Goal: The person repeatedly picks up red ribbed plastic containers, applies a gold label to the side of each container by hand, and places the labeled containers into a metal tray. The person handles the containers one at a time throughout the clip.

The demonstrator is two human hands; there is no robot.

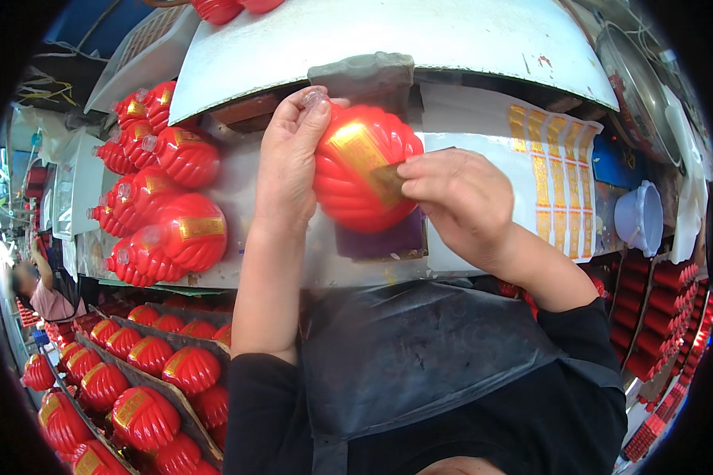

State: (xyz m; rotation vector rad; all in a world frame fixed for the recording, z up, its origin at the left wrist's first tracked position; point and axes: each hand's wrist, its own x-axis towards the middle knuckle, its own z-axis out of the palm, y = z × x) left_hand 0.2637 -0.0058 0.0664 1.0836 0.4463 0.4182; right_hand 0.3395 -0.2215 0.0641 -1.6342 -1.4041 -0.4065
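Head view. In left hand (291, 154): clear neck (314, 97) of a red fluted globe (333, 190), pinched between thumb and fingers; far fingertips hidden, cannot tell their spread. Globe held mid-bench, over a purple pad (379, 244); gold label (355, 149) slantwise on its face. In right hand (461, 198): dark flat blade (387, 184), pinched between thumb and forefinger, apparently against label's lower end. Probably smoothing. Best with neck steady, blade laid low, light strokes along the band, following the curve; hard pressure likely to crease or scrape the gold.

Surface, left to right: red globes (190, 162) clustered on grey bench (242, 170); sheet of gold labels (558, 178) in columns; pale blue bucket (640, 218).

Room: far left, co-worker (55, 299) in pink; lower left, rows of labelled globes (145, 416); right, racks (659, 317) packed with red.
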